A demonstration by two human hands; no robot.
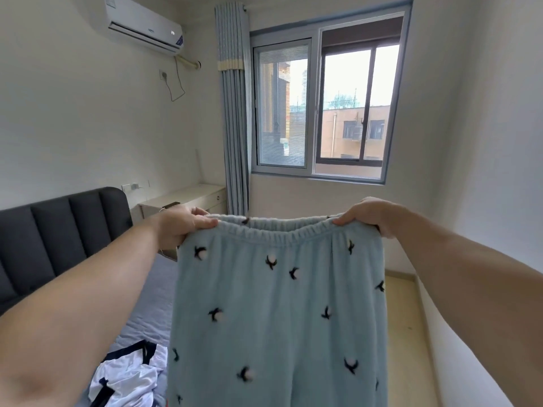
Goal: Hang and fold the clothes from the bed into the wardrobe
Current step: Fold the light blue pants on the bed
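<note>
Both bare arms stretch forward from the near corners, well apart. The left grip [179, 227] and the right grip [370, 214] each pinch one waistband end of the pyjama trousers [279, 304], thumbs on the near face, fingers curled behind.

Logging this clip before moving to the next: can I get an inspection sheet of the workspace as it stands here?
Surface: bed with a grey-blue sheet, dark padded headboard behind.
Job's things: light blue fleece trousers held up by the waistband, legs hanging; white and navy garment crumpled on the bed; wardrobe not in view.
Clutter: dark flat device, likely a phone, on the bedside table.
Grippers: left hand and right hand each grip one end of the waistband.
Cables: cord looping below the air conditioner.
Surroundings: window, curtain drawn aside, wooden floor.
</note>
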